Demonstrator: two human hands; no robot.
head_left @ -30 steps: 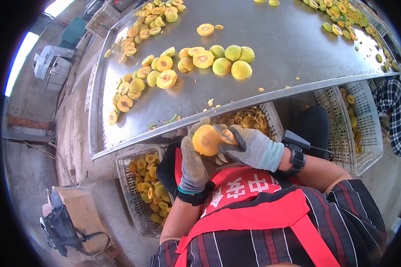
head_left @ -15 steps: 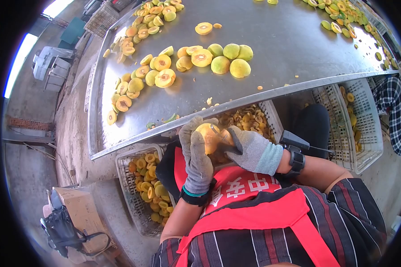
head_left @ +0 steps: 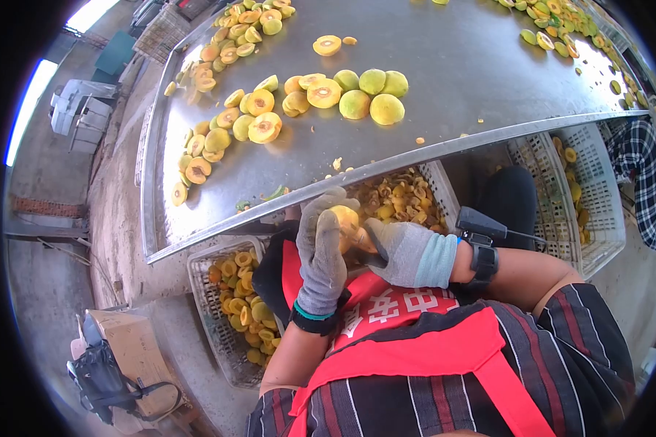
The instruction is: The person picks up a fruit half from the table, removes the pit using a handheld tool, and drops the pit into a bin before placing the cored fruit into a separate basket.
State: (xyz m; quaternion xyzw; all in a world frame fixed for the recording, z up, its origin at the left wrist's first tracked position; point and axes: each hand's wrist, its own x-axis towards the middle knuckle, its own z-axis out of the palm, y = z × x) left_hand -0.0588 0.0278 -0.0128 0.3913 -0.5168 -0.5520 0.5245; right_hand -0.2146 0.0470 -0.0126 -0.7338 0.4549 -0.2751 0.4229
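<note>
My left hand (head_left: 319, 251), in a grey glove, is closed around a yellow peach half (head_left: 345, 217) in front of my red apron. Against the same fruit, the fingers of my right hand (head_left: 402, 251) are closed on a small hand tool, mostly hidden now; its thin metal end showed a moment earlier. Just beyond, on the metal table (head_left: 444, 80), lie cut peach halves (head_left: 264, 127) and several whole-looking greenish-yellow peaches (head_left: 387, 109). Below my hands, a crate of fruit scraps (head_left: 401, 200) shows in part under the table edge.
A white crate of hollowed peach halves (head_left: 244, 298) stands on the floor at my left. Stacked crates (head_left: 598, 197) are to the right, near a person in a checked sleeve (head_left: 638, 175). A cardboard box (head_left: 135, 349) with a black bag sits lower left.
The tool's metal end, visible over the peach half before, is now hidden. My right hand has shifted slightly left and down, closer in against the fruit. The view has moved slightly.
</note>
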